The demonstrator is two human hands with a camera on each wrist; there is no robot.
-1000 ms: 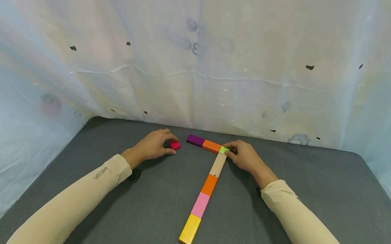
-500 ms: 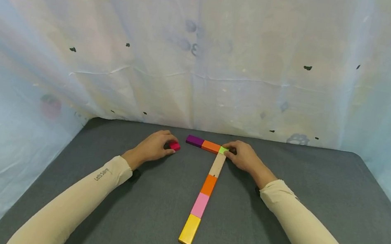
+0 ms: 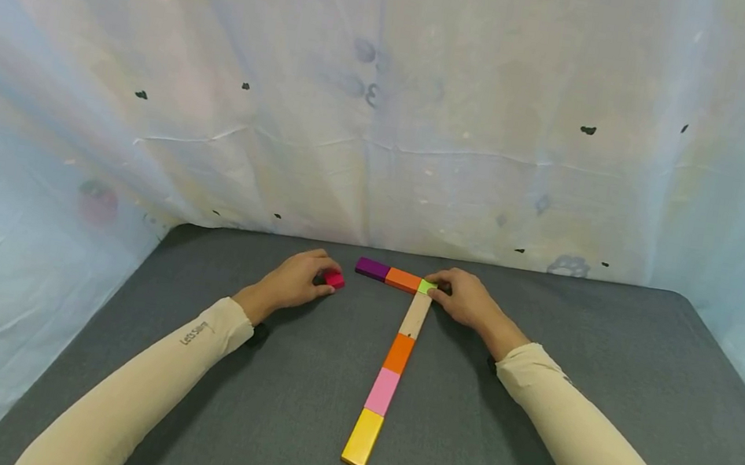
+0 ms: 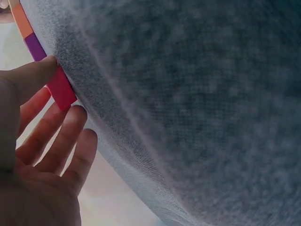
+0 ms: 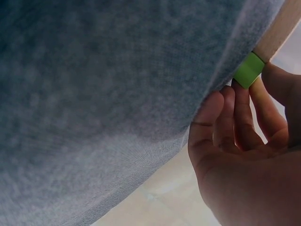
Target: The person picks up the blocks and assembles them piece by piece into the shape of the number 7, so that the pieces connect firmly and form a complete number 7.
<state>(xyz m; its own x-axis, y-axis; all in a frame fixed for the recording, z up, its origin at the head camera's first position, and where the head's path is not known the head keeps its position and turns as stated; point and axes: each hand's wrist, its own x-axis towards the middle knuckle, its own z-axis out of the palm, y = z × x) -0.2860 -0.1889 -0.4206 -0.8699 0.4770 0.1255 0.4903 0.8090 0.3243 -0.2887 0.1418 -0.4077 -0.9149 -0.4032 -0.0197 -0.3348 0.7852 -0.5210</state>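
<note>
At the left of the head view my left hand (image 3: 295, 277) holds a red block (image 3: 334, 279) between thumb and fingers. A short gap separates this block from a purple block (image 3: 371, 268). My right hand (image 3: 466, 299) pinches a small green block (image 3: 425, 286) at the corner of a row. From that corner an orange block (image 3: 403, 280) and the purple one extend left. Toward the front run a plain wooden block (image 3: 414, 315), another orange block (image 3: 399, 354), a pink block (image 3: 382, 391) and a yellow block (image 3: 362, 439), end to end.
A dark grey cloth-covered table top (image 3: 276, 410) lies under the blocks. Behind it and along the sides hangs a pale printed curtain (image 3: 381, 170), meeting the table's far edge just beyond both hands.
</note>
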